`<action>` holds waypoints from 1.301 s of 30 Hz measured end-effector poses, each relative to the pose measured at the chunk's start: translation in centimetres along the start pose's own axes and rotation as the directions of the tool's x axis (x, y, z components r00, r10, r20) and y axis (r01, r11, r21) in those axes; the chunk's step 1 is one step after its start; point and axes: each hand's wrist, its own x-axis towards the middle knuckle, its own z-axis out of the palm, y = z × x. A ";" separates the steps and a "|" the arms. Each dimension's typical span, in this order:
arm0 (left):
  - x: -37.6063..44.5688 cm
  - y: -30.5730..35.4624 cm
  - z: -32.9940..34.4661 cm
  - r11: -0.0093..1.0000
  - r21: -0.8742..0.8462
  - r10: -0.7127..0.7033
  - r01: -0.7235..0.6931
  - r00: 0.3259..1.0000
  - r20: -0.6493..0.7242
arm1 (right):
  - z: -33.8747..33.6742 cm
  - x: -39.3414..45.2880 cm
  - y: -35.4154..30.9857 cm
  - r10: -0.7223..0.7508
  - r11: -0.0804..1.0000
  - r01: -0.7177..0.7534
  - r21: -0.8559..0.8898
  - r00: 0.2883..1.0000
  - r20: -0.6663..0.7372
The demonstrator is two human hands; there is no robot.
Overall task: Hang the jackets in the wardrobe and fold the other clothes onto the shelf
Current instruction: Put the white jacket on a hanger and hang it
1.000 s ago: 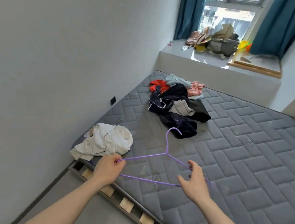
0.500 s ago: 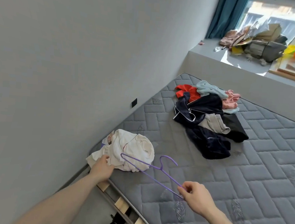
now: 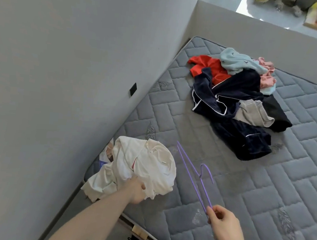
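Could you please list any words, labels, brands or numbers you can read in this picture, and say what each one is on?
None can be read.
The printed paper tucked under the white garment shows a picture and a blue patch, but any print is too small and blurred.
The dark clothes pile shows no readable label.

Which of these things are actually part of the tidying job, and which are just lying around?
Part of the job: white garment gripped by the left hand; purple hanger pinched by the right hand; clothes pile.

Lying about: grey mattress; window-ledge clutter.
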 end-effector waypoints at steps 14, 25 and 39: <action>2.5 0.4 -3.4 0.995 0.046 0.096 -0.090 0.983 -0.156 | 1.0 -4.1 2.4 0.212 0.933 -0.190 0.306 0.976 -0.040; -18.5 6.4 -17.4 0.685 -0.385 0.311 -0.619 0.726 -0.613 | -4.1 -14.1 0.7 0.016 0.866 0.054 0.498 0.991 -0.135; -48.2 26.7 -23.3 0.143 -0.008 0.591 -0.990 0.092 -0.802 | -15.3 -23.6 -7.6 -0.472 0.658 0.607 0.447 0.794 -0.383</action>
